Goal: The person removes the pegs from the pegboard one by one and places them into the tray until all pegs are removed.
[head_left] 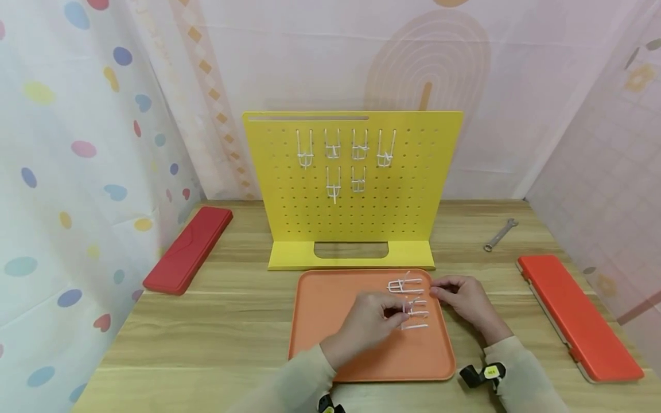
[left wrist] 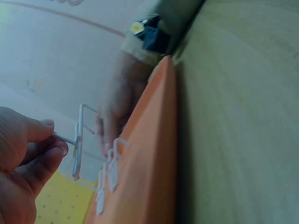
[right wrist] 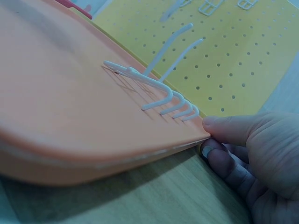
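My left hand (head_left: 361,324) is over the orange tray (head_left: 330,361). In the left wrist view, its thumb and fingertips pinch the straight prong of a white wire pegboard hook (left wrist: 78,144), raised above the tray. Further white hooks (head_left: 404,285) lie on the right part of the tray, and their bent ends (right wrist: 156,95) show in the right wrist view. At the tray's right rim is my right hand (right wrist: 264,158), gripping it with the thumb on top and the other fingers curled below the edge. Fingers partly cover the held hook in the head view.
Behind the tray stands a yellow pegboard (head_left: 397,212) with several white hooks (head_left: 333,186) hung in two rows. A dark red case (head_left: 188,249) lies left, a bright red case (head_left: 578,318) right. A wrench (head_left: 500,236) lies at the back right of the wooden table (head_left: 206,350).
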A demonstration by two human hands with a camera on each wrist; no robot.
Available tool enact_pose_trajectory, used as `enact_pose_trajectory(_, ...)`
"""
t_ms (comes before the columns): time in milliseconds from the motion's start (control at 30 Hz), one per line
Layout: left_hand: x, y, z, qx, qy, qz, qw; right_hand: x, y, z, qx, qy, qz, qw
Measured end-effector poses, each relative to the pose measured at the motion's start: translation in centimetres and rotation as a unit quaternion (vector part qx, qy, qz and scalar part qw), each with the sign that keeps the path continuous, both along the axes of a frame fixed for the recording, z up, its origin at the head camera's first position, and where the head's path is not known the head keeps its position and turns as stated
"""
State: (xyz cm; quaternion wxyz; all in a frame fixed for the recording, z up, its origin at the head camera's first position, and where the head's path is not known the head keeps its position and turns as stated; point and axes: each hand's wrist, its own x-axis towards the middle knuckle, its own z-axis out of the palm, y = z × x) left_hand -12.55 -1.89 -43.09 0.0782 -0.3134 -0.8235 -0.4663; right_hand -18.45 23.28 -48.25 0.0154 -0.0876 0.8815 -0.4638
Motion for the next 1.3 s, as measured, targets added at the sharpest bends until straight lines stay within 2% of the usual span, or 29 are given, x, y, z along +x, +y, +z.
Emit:
enact_pose_trajectory(267,0.4,1.2,-1.0,-0.047,0.003,0.011,0.9988,0.1,0.0,0.2,0.004,0.004,-0.004,1.000)
enact_pose_trajectory(533,0.5,1.8,-1.6,-0.073,0.013,0.000,0.9972,0.0,0.1,0.2,0.002,0.004,-0.005,1.000)
enact_pose_trajectory(1033,0.6,2.0,-2.2,-0.091,0.005,-0.002,0.9958,0.0,-0.1,0.1,-0.001,-0.002,-0.010,1.000)
enact_pose_trajectory(1300,0.7,2.0,-2.4,-0.087,-0.005,-0.013,0.9961,0.0,-0.1,0.0,-0.002,0.004,-0.010,1.000)
